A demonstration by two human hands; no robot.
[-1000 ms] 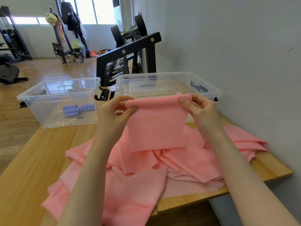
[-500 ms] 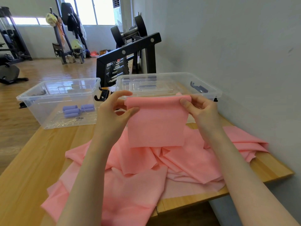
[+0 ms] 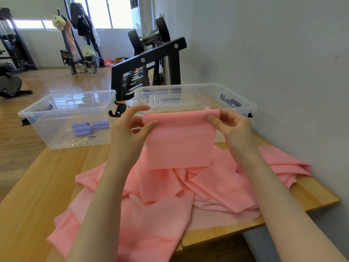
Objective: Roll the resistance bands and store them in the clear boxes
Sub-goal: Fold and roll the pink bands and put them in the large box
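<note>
Rolling goes on at the top edge of the pink band: against a second ago the hanging flap is shorter, its lower edge riding higher above the pile, and the rolled lip at the top is a touch thicker. Hands sit almost where they were.

Left hand pinches the left end of the roll, thumb in front, fingers curled behind. Right hand pinches the right end the same way, fingertips on the front of the fabric. Both grips closed on the band, held in the air just before the right box.

Band: thin, matte, stretchy sheet, flat rectangle hanging from a tight tubular roll. Its remaining length merges into the crumpled pink pile on the bench, with soft folds, one end draped over the near edge.

Bench: pale wood, visible grain, square edge.

Boxes: clear hard plastic, rectangular, rounded rims. Left box holds three purple rolls, short cylinders lying on the floor of the box. Right box holds a clear lid laid inside; dark latch at its far side.
</note>
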